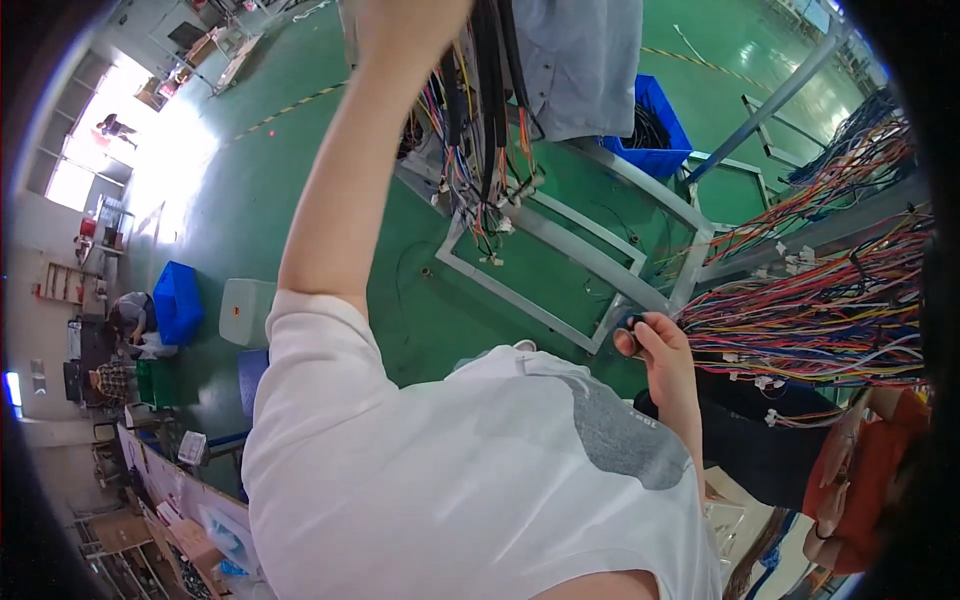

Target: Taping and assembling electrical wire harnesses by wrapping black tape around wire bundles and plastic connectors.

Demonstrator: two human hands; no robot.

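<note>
My left arm reaches up to the top edge, where my left hand (412, 22) is partly cut off beside a hanging bundle of black and coloured wires (482, 120). Whether it grips the bundle is not visible. My right hand (658, 345) is raised at chest height, its fingers closed on a small black object (633, 323). It sits at the left end of a wide fan of multicoloured wires (810, 310) with white tags, stretching to the right. My white T-shirt (450, 470) fills the lower middle.
A grey metal frame (590, 262) stands on the green floor, with a blue bin (657, 128) behind it. Another person in orange (868, 480) is at the lower right. At the left are a blue crate (180, 300), a pale container (245, 310) and a crouching person (130, 315).
</note>
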